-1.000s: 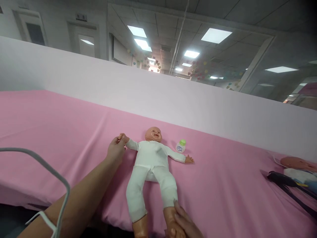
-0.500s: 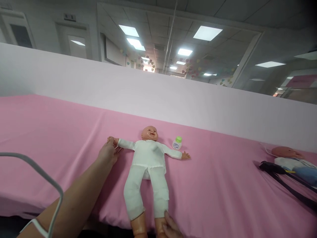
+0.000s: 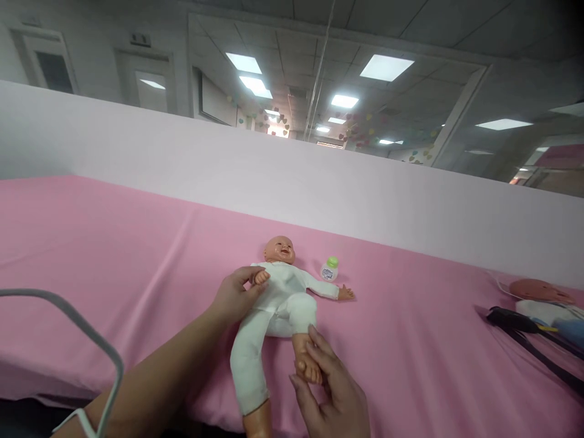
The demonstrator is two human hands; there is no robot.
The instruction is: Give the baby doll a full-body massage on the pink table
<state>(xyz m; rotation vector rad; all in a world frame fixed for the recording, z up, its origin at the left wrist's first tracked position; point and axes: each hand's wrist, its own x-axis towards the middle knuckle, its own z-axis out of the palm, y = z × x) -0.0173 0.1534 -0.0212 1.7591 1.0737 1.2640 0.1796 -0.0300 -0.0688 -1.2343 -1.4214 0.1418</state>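
A baby doll [image 3: 280, 291] in a white suit lies on its back on the pink sheet [image 3: 114, 243]. My left hand [image 3: 235, 297] is closed on the doll's near arm, which is folded across its chest. My right hand [image 3: 332, 395] grips the doll's foot, and that leg is bent with the knee raised. The doll's other leg lies straight toward the sheet's front edge. Its far arm is stretched out sideways. A small white bottle with a green cap [image 3: 330, 268] stands just beyond that arm.
A pale partition wall [image 3: 319, 188] runs along the back of the sheet. At the right edge lie a second doll [image 3: 542, 295] and a black strap [image 3: 529, 340]. A white cable [image 3: 91, 340] loops over my left forearm.
My left hand brought the doll's arm from stretched out to folded on its chest. My right hand pushed the foot toward the body, bending the knee up.
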